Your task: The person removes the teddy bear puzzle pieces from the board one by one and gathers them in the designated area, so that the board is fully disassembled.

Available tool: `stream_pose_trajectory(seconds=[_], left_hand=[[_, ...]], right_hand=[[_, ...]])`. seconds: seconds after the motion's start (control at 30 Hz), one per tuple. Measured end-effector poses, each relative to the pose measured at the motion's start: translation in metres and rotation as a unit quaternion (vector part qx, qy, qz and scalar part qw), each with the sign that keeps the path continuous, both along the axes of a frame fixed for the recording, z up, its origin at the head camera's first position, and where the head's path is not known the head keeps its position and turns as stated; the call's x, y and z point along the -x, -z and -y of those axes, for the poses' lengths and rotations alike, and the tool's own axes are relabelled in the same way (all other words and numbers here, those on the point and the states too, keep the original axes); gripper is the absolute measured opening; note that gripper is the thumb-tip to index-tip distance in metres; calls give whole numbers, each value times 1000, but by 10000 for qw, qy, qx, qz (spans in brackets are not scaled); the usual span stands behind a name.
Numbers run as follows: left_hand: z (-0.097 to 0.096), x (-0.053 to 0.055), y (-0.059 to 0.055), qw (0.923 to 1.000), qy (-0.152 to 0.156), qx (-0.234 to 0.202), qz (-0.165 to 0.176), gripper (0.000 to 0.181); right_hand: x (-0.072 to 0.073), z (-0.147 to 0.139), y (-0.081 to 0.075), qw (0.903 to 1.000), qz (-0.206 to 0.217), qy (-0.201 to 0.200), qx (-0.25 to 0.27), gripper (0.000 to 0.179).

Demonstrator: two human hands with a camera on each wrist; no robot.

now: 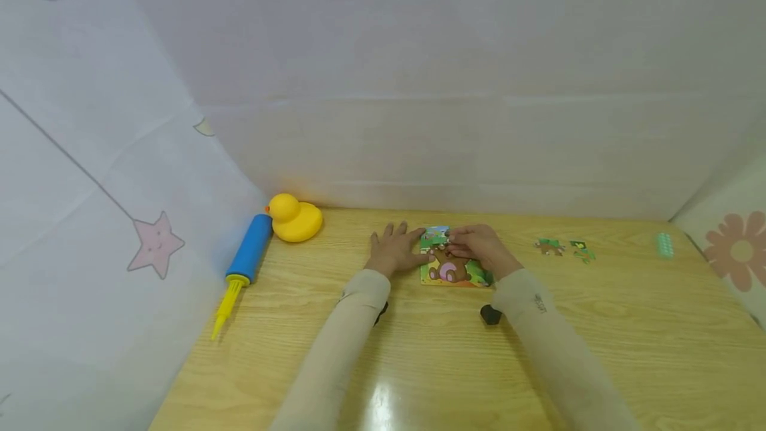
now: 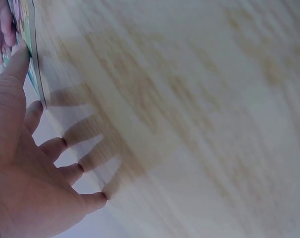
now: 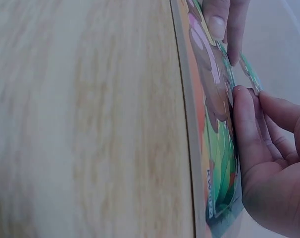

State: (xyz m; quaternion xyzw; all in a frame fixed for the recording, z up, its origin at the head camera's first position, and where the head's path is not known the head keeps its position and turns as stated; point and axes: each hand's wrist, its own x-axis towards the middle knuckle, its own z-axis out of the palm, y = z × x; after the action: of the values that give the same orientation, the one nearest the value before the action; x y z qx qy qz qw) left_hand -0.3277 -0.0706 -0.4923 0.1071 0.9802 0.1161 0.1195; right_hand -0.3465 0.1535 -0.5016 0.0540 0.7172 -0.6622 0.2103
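Note:
A jigsaw puzzle board (image 1: 449,275) with a brown bear picture lies flat on the wooden table, between my two hands. My left hand (image 1: 391,251) is spread at its left side. In the left wrist view its thumb (image 2: 20,62) presses the board's edge, while the other fingertips rest on the table. Over the board's upper right, my right hand (image 1: 481,245) pinches a puzzle piece (image 3: 250,74) between thumb and fingers. The right wrist view shows that piece tilted up above the board; its printed side is mostly hidden.
Loose puzzle pieces (image 1: 549,247) lie right of the board. A yellow rubber duck (image 1: 297,221) and a blue-and-yellow hand pump (image 1: 251,251) are at the left. A small pale green object (image 1: 664,245) lies far right. White printed cloth (image 1: 371,151) hangs behind the table.

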Motion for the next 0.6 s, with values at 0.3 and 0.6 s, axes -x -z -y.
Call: stream_pose_trajectory(seconds=[0.3, 0.6], left_hand=[[0, 2, -1, 10000, 36, 18, -25, 78], [-1, 1, 0, 10000, 43, -9, 14, 78]], right_hand=[[1, -21, -1, 9992, 56, 110, 373, 44], [1, -54, -3, 9937, 62, 292, 1080, 35]])
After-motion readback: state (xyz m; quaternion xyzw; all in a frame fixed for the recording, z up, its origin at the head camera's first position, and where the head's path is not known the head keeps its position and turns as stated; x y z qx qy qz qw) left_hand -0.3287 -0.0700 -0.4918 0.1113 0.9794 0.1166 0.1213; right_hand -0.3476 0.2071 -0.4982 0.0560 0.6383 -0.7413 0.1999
